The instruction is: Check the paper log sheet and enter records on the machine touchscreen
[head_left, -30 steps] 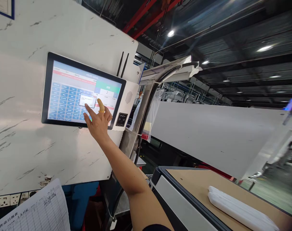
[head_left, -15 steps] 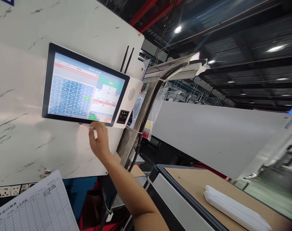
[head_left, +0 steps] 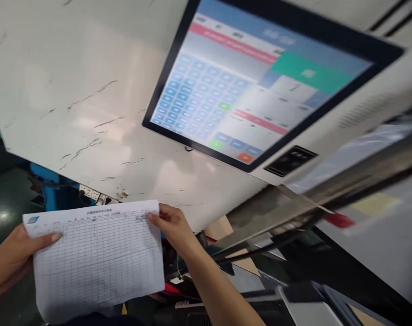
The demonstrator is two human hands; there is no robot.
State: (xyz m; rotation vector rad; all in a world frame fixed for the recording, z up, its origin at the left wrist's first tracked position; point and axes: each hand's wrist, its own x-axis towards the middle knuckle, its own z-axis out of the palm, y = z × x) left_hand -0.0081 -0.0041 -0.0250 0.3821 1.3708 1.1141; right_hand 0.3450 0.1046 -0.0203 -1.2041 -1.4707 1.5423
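Note:
A paper form (head_left: pixel 100 258) with a ruled grid and some handwriting at its top right is held up at the lower left. My left hand (head_left: pixel 27 246) grips its left edge, thumb lying over the front. At the upper right corner, my right hand (head_left: pixel 170 226) pinches the sheet, with its thumb on the front and fingers behind. Above and to the right of the form, a touchscreen terminal (head_left: pixel 253 90) is mounted on a white marbled panel (head_left: pixel 90 90). It displays rows of blue buttons, one green button among them, and a box with the number 2.
Below the terminal's right end sits a black card-reader patch (head_left: pixel 290 160). A metal post with a dark cable (head_left: pixel 260 249) slants across the right side. Power sockets (head_left: pixel 90 194) show under the panel's lower edge. A grey-edged cart or box top (head_left: pixel 311 310) lies at the lower right.
My right hand has left the spot beneath the screen and come down to the form's corner. My left hand has come into view holding the form. The view has shifted closer to the panel.

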